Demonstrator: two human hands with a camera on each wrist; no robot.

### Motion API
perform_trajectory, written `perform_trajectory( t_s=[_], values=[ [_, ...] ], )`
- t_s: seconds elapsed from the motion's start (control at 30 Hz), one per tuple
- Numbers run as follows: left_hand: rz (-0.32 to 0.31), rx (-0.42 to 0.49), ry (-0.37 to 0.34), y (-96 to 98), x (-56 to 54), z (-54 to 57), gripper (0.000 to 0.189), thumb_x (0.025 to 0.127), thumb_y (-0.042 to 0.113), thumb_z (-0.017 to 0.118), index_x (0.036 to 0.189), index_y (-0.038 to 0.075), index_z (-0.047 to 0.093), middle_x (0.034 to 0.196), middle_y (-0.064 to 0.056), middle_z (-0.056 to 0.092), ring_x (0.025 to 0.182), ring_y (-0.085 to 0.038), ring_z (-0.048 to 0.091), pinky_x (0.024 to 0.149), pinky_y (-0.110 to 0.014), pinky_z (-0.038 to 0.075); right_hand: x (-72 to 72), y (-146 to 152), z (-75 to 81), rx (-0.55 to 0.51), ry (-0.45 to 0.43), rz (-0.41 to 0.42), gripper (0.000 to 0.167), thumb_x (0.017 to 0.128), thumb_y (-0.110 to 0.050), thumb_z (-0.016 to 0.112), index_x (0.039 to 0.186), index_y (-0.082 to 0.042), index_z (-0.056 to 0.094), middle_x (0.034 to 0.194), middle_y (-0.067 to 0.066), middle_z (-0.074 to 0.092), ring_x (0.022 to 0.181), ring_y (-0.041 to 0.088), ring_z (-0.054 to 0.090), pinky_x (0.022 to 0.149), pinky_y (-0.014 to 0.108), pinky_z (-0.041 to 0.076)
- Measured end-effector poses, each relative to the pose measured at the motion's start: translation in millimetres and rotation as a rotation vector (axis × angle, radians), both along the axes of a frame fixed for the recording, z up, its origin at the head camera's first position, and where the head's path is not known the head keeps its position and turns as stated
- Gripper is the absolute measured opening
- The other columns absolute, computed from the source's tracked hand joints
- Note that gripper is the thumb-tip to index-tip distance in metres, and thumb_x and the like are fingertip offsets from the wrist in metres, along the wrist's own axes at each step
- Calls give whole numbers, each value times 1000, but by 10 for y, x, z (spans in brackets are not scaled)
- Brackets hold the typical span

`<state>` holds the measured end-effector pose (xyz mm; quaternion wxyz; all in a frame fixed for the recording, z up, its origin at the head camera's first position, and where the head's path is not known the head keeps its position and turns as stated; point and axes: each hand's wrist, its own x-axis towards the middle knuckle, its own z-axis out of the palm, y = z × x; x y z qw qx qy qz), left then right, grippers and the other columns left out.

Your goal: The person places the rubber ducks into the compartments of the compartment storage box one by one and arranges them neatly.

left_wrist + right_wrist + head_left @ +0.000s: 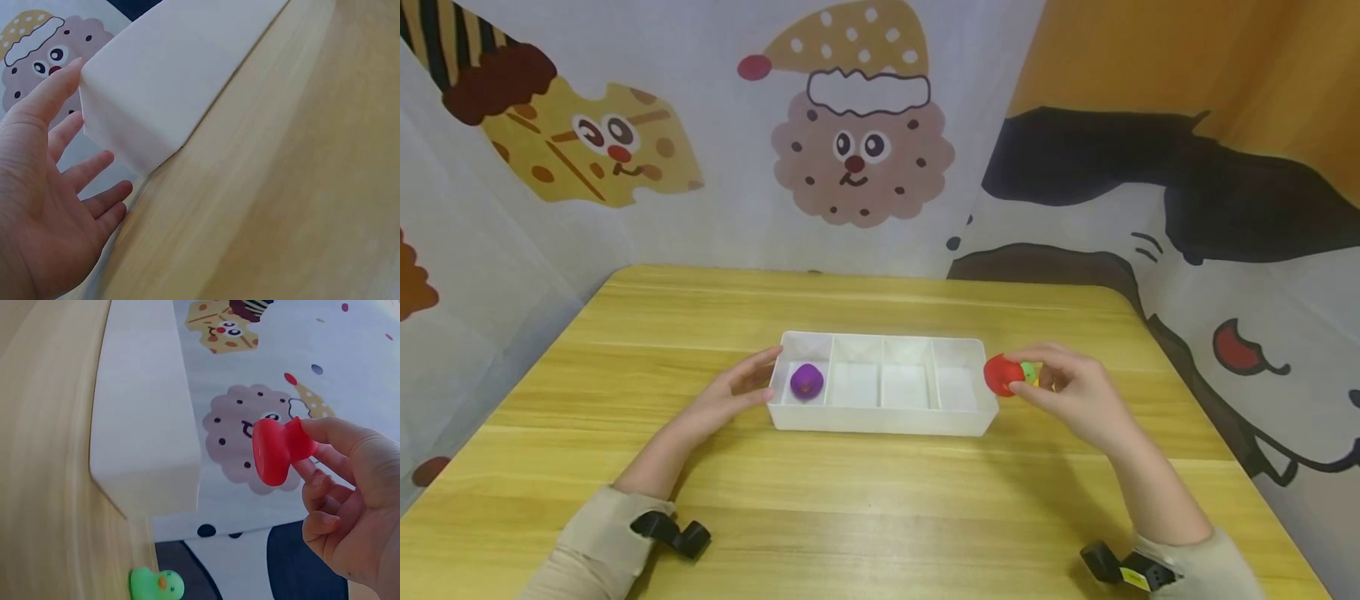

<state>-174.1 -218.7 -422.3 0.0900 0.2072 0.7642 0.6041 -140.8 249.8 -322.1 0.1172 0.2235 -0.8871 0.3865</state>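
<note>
A white box (880, 421) with several compartments in a row stands on the table. Its leftmost compartment holds a purple rubber toy (807, 382). My left hand (722, 396) is at the box's left end, thumb and fingers spread, with fingertips at the corners. Just off the right end, my right hand (1082, 400) pinches a red rubber duck (270, 452) between thumb and fingers, raised to about the rim's height. Beyond those fingers, a green rubber duck (144, 585) with an orange beak sits on the table, partly hidden in the head view.
The wooden table (865, 517) ends at a cloth (700, 233) printed with cartoon food and an animal face. A bit of yellow shows beside the green duck, mostly behind the right fingers. Dark wrist cameras sit on both sleeves.
</note>
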Motion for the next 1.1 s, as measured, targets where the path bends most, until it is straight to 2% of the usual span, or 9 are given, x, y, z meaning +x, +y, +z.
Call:
perform_trajectory(
  t_s=[0.2, 0.63, 1.1],
  values=[
    [-4, 3, 3, -1, 3, 3, 62, 96, 11, 57, 151, 12, 29, 151, -21, 29, 135, -43, 29, 105, -61, 24, -50, -140, 40, -14, -5, 25, 31, 79, -8, 79, 109, -12, 72, 102, -2, 63, 60, 14, 47, 44, 26, 37],
    [-1, -1, 2, 4, 4, 14, 62, 95, 7, 55, 151, 12, 29, 151, -22, 29, 134, -43, 29, 105, -61, 24, -133, -528, 149, -74, -34, 151, 31, 80, -10, 78, 110, -14, 72, 101, -4, 65, 61, 17, 48, 46, 25, 38],
    [-13, 12, 12, 6, -7, 1, 62, 95, 8, 57, 151, 10, 29, 151, -22, 28, 135, -43, 29, 105, -61, 25, -286, -922, 198, -35, -17, 260, 29, 81, -13, 78, 109, -15, 73, 102, -8, 66, 60, 15, 49, 44, 27, 38]
  ],
)
